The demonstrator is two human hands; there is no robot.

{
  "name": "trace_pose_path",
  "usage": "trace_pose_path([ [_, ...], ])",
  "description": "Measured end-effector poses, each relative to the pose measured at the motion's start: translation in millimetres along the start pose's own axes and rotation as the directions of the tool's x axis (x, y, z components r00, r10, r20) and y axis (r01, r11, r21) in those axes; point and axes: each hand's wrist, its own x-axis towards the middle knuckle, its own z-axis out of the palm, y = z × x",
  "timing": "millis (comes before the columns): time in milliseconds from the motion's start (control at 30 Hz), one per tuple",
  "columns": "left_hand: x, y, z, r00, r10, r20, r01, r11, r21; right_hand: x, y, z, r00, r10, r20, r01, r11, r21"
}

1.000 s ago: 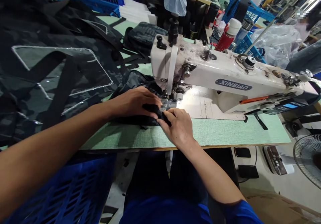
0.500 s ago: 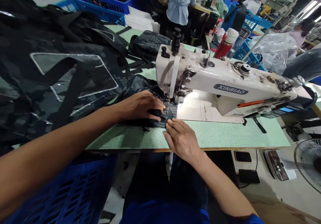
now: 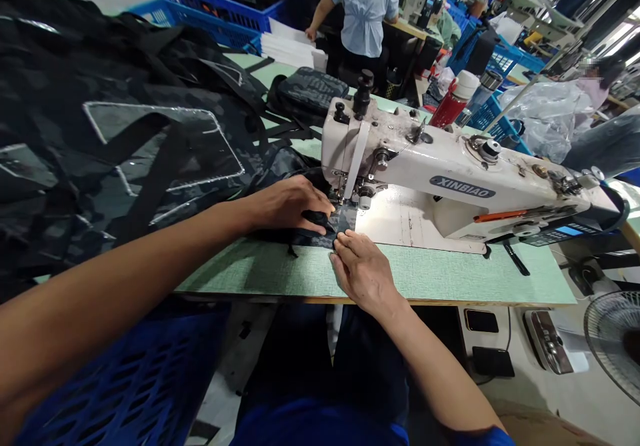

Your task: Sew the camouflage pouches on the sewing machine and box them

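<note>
Dark camouflage fabric (image 3: 346, 218) lies under the needle area of a white sewing machine (image 3: 407, 149). My left hand (image 3: 295, 207) is bent over the fabric just left of the presser foot, with a dark fold between thumb and fingers; whether a small tool is there too I cannot tell. On the near edge of the same fabric, my right hand (image 3: 364, 267) has its fingers together, gripping the edge, and the thumb is tucked below. A large dark bag piece (image 3: 200, 126) with clear-edged panels and black straps spreads out to the left.
Black snips (image 3: 516, 259) lie right of the machine on the green table (image 3: 445, 276). Behind stand a red bottle (image 3: 447, 103), white stacked sheets (image 3: 287, 49) and blue crates (image 3: 225, 3). A co-worker (image 3: 367, 13) sits beyond. A fan (image 3: 615, 339) and phones (image 3: 481, 321) are lower right.
The view has shifted slightly, so the machine appears a little further right and lower. Both hands keep nearly the same hold on the fabric. The co-worker's left arm has stretched out toward the white sheets.
</note>
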Motion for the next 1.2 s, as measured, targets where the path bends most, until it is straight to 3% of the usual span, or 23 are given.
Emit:
trace_pose_path([
  [100,2.0,-10.2,-0.7,0.999,0.015,0.052,-0.012,0.998,-0.057,7.7,2.0,-3.2,1.000,0.004,0.019,-0.004,1.000,-0.021],
  [367,7.3,-35.2,-4.8,0.999,-0.032,-0.007,0.033,0.995,0.094,36.1,6.1,-16.6,0.995,0.001,0.096,0.012,0.991,-0.136],
  [700,24.6,-51.1,-11.3,0.985,-0.166,-0.039,0.170,0.975,0.142,59.2,16.4,-19.4,0.997,0.010,0.074,0.004,0.982,-0.186],
  [933,16.7,-46.5,-1.0,0.983,-0.147,-0.110,0.164,0.973,0.162,62.5,25.2,-21.9,0.998,0.004,0.056,0.008,0.979,-0.204],
  [1200,4.5,-21.9,7.0,0.955,-0.239,-0.175,0.283,0.911,0.299,63.3,28.6,-15.0,1.000,0.031,-0.008,-0.031,0.981,-0.192],
])
